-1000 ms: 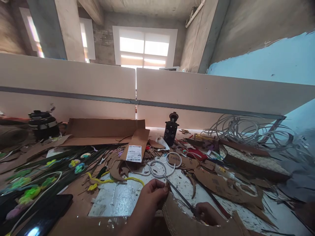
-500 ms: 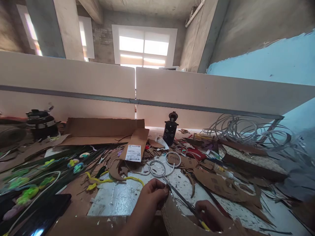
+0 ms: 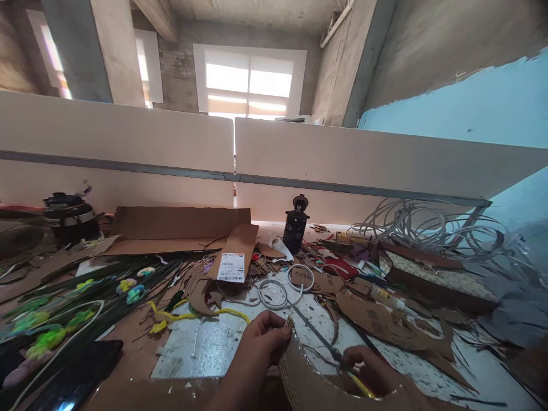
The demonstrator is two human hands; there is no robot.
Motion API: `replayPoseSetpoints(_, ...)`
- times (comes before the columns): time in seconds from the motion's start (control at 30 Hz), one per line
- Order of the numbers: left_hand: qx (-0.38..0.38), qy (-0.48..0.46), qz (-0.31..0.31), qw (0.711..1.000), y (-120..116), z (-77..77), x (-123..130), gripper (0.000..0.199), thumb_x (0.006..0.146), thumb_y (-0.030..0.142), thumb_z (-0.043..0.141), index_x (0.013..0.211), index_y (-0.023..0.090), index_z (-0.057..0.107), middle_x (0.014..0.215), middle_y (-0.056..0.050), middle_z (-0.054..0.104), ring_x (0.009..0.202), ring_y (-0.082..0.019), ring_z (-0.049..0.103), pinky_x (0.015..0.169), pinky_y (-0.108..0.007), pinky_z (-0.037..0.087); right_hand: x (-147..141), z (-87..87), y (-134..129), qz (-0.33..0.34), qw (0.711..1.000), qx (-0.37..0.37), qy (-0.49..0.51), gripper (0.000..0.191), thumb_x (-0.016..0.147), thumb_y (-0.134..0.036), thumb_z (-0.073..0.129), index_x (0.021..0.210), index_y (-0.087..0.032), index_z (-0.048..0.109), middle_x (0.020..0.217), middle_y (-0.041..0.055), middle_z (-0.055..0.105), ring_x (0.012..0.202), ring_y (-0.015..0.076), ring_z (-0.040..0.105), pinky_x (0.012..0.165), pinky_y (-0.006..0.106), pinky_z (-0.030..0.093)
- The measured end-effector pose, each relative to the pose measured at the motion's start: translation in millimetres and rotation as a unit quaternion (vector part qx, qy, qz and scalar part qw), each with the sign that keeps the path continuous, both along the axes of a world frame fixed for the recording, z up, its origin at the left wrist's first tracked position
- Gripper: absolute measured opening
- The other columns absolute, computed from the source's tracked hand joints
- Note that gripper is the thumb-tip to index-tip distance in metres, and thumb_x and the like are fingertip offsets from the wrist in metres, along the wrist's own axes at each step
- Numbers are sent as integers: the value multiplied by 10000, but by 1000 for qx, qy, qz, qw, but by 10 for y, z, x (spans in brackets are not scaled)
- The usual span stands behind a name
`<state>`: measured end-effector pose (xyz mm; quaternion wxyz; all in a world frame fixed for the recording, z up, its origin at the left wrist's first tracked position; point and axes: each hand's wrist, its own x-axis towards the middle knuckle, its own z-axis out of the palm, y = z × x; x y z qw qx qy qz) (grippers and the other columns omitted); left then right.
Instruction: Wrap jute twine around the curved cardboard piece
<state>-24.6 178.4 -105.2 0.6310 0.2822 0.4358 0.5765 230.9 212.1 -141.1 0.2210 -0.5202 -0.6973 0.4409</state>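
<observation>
Near the bottom centre, my left hand [image 3: 262,348] pinches the upper tip of a curved cardboard piece [image 3: 317,379]. The cardboard has a concave edge with a shiny, clear rim. To its right, my right hand [image 3: 373,368] is closed around the yellow end of a long, thin dark tool [image 3: 319,337]. The tool slants up and left over the table, its far end near two pale rings [image 3: 273,293]. Whether it touches the cardboard is unclear. Part of the cardboard lies beyond the lower edge of the view.
Cardboard scraps [image 3: 381,319] litter the right side. A black bottle [image 3: 295,228] stands at the back beside an open cardboard box [image 3: 180,228]. Coiled pale tubing [image 3: 411,225] lies back right. Fuzzy coloured flowers [image 3: 49,339] and a dark phone [image 3: 77,377] are at left.
My right hand has shifted slightly to the right with the tool. The tool's far end has moved away from my left fingertips. My left hand keeps its pinch.
</observation>
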Motion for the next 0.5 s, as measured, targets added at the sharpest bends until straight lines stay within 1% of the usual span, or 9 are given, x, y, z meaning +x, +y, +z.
replayPoseSetpoints(0.07, -4, -2, 3, 1000, 23, 8, -35, 301, 584, 320, 852, 678, 175, 606, 607, 17, 562, 534, -97, 459, 534, -212, 295, 78, 173, 57, -4, 997, 49, -63, 343, 609, -340, 761, 933, -293, 660, 697, -31, 684, 670, 220, 628, 618, 260, 447)
replayPoseSetpoints(0.1, -9, 0, 3, 1000, 39, 12, -57, 314, 579, 329, 867, 687, 175, 615, 603, 15, 572, 528, -99, 466, 526, -210, 296, 133, 279, 90, -10, 992, 88, -88, 368, 630, -345, 752, 983, -293, 662, 783, -14, 719, 730, 236, 646, 650, 267, 455)
replayPoseSetpoints(0.17, -14, 5, 0, 1000, 77, 20, -102, 342, 557, 337, 901, 697, 176, 634, 588, 17, 588, 514, -104, 482, 509, -208, 308, 261, 493, 173, -25, 977, 167, -130, 360, 739, -376, 688, 1086, -284, 664, 1013, 34, 745, 910, 275, 663, 750, 293, 463)
replayPoseSetpoints(0.2, -14, 4, -3, 1000, 94, 25, -121, 350, 547, 335, 914, 704, 175, 645, 591, 14, 604, 519, -111, 504, 512, -209, 331, 327, 585, 227, -29, 970, 187, -152, 374, 770, -391, 662, 1127, -278, 660, 1058, 49, 742, 940, 286, 663, 768, 307, 462)
replayPoseSetpoints(0.27, -13, -6, 1, 1000, 112, 41, -145, 354, 540, 324, 929, 726, 168, 672, 630, -5, 657, 564, -135, 572, 549, -220, 400, 450, 713, 359, -32, 955, 212, -202, 413, 799, -381, 622, 1195, -269, 643, 1059, 60, 741, 915, 287, 667, 757, 320, 456)
replayPoseSetpoints(0.3, -15, -11, 5, 1000, 110, 50, -149, 352, 543, 323, 931, 740, 165, 686, 657, -17, 684, 592, -148, 603, 571, -228, 430, 504, 745, 435, -37, 949, 222, -222, 424, 806, -377, 611, 1215, -266, 639, 1054, 61, 740, 900, 283, 668, 742, 317, 454)
replayPoseSetpoints(0.37, -22, -17, 14, 1000, 89, 69, -144, 341, 579, 338, 919, 786, 162, 713, 700, -33, 721, 626, -167, 642, 590, -241, 464, 598, 749, 600, -55, 937, 234, -252, 424, 792, -370, 612, 1198, -254, 661, 1038, 67, 740, 883, 283, 670, 712, 311, 454)
replayPoseSetpoints(0.43, -28, -17, 20, 999, 63, 80, -133, 324, 620, 354, 899, 814, 160, 727, 697, -38, 733, 611, -168, 648, 579, -244, 471, 680, 695, 768, -58, 932, 244, -263, 415, 791, -350, 599, 1183, -247, 692, 1039, 75, 747, 895, 285, 676, 717, 311, 463)
replayPoseSetpoints(0.5, -33, -9, 21, 999, 51, 83, -130, 310, 634, 354, 892, 802, 156, 723, 655, -34, 724, 565, -154, 631, 553, -235, 458, 759, 613, 924, -55, 926, 256, -272, 415, 794, -317, 582, 1180, -246, 716, 1043, 83, 757, 907, 287, 686, 738, 316, 472)
